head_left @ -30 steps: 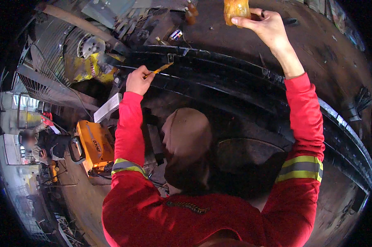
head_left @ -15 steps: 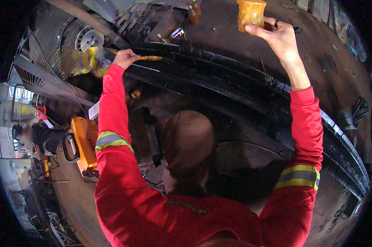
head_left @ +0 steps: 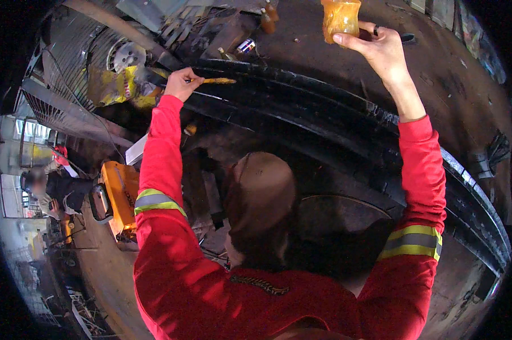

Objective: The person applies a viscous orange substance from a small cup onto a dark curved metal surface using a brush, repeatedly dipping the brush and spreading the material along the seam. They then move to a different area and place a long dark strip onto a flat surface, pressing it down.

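Observation:
Pinched between the fingertips of my left hand (head_left: 182, 84) is a thin stick (head_left: 220, 80) coated in orange-yellow; whether it is a brush I cannot tell. It points right, over the upper edge of a long, curved black beam (head_left: 301, 105) that stretches across in front of me. Whether the stick touches the beam is unclear. My right hand (head_left: 385, 54), raised at the far right, grips a translucent cup (head_left: 342, 21) smeared with orange-yellow stuff. The top of the cup is cut off by the picture's edge.
Behind my left hand lie a crumpled yellow sack (head_left: 111, 86) and a wheel cover (head_left: 127, 55). A small can (head_left: 246, 46) and bottles (head_left: 267, 21) stand beyond the beam. To the left is an orange machine (head_left: 120, 195), with another person (head_left: 69, 190) farther off.
My left hand has moved a little to the right with the stick, along the beam. My right hand and the cup have shifted slightly left.

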`<state>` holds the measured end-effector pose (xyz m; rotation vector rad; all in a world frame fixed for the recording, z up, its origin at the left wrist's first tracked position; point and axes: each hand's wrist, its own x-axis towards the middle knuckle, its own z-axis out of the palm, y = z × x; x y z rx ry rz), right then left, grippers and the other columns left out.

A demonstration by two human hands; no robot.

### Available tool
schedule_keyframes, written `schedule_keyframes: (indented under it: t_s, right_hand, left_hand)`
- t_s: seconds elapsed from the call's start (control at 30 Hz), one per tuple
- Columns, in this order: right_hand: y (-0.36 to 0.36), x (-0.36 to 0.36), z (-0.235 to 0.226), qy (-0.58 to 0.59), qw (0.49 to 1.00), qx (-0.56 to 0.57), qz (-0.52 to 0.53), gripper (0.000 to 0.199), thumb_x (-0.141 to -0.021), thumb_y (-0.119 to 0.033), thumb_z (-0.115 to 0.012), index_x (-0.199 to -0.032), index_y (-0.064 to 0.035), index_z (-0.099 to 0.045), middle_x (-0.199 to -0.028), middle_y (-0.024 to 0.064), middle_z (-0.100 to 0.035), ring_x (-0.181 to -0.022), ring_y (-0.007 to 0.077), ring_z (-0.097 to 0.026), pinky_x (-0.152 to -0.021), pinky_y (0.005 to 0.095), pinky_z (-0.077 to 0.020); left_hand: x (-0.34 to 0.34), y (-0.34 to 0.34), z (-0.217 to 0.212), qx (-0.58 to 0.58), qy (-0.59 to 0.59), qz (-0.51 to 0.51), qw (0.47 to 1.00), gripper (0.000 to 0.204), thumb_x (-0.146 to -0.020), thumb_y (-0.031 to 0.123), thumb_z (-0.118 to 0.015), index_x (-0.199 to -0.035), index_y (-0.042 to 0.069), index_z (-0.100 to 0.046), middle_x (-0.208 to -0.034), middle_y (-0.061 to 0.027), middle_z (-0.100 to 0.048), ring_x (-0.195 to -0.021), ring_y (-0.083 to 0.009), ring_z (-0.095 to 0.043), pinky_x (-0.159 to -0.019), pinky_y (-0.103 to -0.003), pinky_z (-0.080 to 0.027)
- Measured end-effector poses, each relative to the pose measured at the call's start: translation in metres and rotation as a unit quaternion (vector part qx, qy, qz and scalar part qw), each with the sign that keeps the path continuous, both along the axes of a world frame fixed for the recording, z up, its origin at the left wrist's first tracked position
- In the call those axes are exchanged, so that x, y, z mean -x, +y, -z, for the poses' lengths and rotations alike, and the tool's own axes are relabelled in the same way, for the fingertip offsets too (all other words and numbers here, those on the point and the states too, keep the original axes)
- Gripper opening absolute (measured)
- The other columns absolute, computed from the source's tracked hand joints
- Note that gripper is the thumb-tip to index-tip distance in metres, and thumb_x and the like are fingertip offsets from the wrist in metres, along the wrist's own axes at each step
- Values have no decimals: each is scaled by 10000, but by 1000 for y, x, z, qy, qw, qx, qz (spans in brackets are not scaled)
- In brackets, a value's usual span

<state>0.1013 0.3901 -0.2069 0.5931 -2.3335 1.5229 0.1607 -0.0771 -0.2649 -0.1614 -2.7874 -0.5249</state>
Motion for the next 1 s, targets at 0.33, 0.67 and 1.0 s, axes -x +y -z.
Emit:
schedule_keyframes:
  t_s: [0.33, 0.67, 1.0]
  right_hand:
    - [-6, -4, 0, 5, 1000, -8, 5, 634, -596, -435, -813, -985, 42, -662, -833, 124, -681, -783, 156, -647, -784, 260, -477]
    - [-7, -11, -6, -14, 999, 16, -30, 567, -618, -392, -813, -977, 24, -671, -830, 98, -684, -773, 135, -639, -762, 255, -480]
    - [-6, -12, -6, 4, 999, 22, -25, 552, -618, -394, -814, -949, 27, -679, -822, 97, -685, -761, 132, -640, -760, 258, -482]
  left_hand:
    - [-16, 3, 28, -71, 98, -84, 989, 226, -707, 175, -741, -669, 1, -602, -635, -107, -619, -595, -150, -575, -608, -302, -448]
    - [-52, 14, 56, -114, 191, -164, 961, 180, -749, 164, -713, -752, 3, -632, -670, -110, -628, -589, -165, -595, -573, -298, -459]
    - [-52, 94, 86, -168, 187, -309, 917, 160, -788, 161, -636, -807, 3, -647, -725, -172, -634, -689, -324, -636, -616, -378, -479]
